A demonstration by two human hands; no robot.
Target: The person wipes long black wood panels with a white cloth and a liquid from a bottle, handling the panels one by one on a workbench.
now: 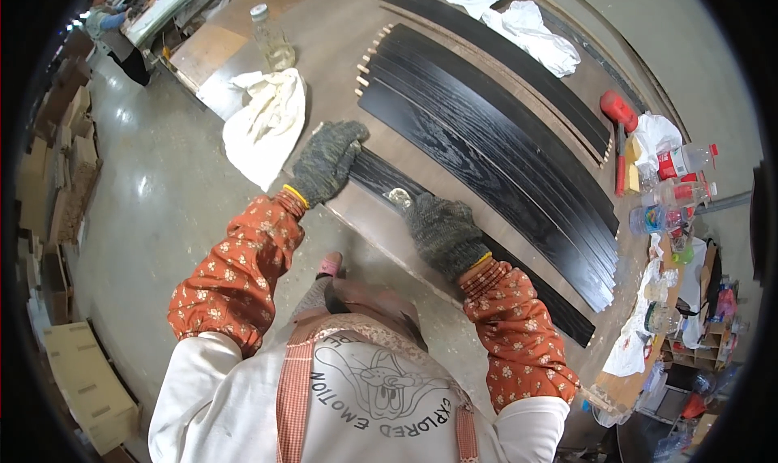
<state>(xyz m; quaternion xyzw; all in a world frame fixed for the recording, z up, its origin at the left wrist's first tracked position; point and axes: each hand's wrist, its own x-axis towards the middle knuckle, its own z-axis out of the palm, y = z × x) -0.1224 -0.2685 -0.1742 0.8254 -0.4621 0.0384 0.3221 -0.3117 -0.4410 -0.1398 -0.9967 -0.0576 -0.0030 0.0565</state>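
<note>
A narrow black wooden slat [545, 297] lies slantwise along the table's near edge. My left hand [326, 161], in a dark grey knit glove, is closed round the slat's far left end. My right hand [444, 232], gloved alike, lies over the slat's middle with its fingers curled. A small whitish wad [398, 197] pokes out at those fingertips, against the slat; its kind is unclear. Beyond both hands, several wide black wood-grain slats [486, 163] lie side by side, with pale dowels [364, 68] sticking out of their ends.
Another group of black slats [494, 53] lies farther back. A white cloth [267, 122] and glass bottle [274, 41] stand at left. To the right are a red-handled tool [619, 110], plastic bottles [681, 192] and white rags [531, 37]. A person [113, 29] is at the far left.
</note>
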